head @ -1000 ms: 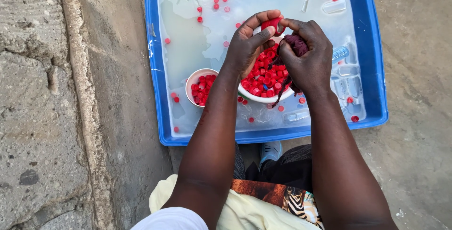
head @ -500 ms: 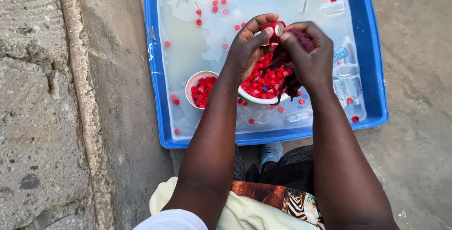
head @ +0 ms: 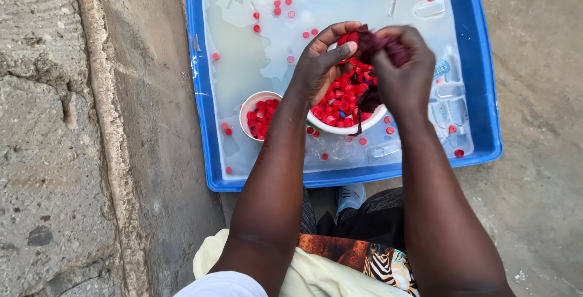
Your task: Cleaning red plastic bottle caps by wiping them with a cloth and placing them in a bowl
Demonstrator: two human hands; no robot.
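At the bottom of the frame lie the person's lap, a pale yellow cloth [head: 303, 266] and a patterned orange and black fabric [head: 358, 254], with a grey shoe toe [head: 348, 195] just above them. Both bare forearms rise from there toward the middle of the frame.

Above the shoe runs the near rim of a wide blue plastic tray [head: 200, 90] filled with cloudy water, resting on the grey concrete ground [head: 534, 90]. In the tray's lower middle sits a round white bowl [head: 340, 128] heaped with small red plastic bottle caps. Just left of it, apart from it, a smaller white cup [head: 248, 104] also holds red caps.

Over the white bowl, the left hand [head: 316, 66] has thumb and fingers closed on 1 red bottle cap [head: 347, 37]. The right hand [head: 405, 69] is clamped on a dark maroon rag [head: 371, 45], pressed against that cap; a strand of the rag hangs down into the bowl.

At the tray's right side, clear plastic bottles [head: 449, 99] lie sunk in the water. Loose red caps [head: 276, 5] float farther up, in the upper middle of the tray, and 2 more near its upper right. A rough stone kerb [head: 54, 133] fills the left of the frame.
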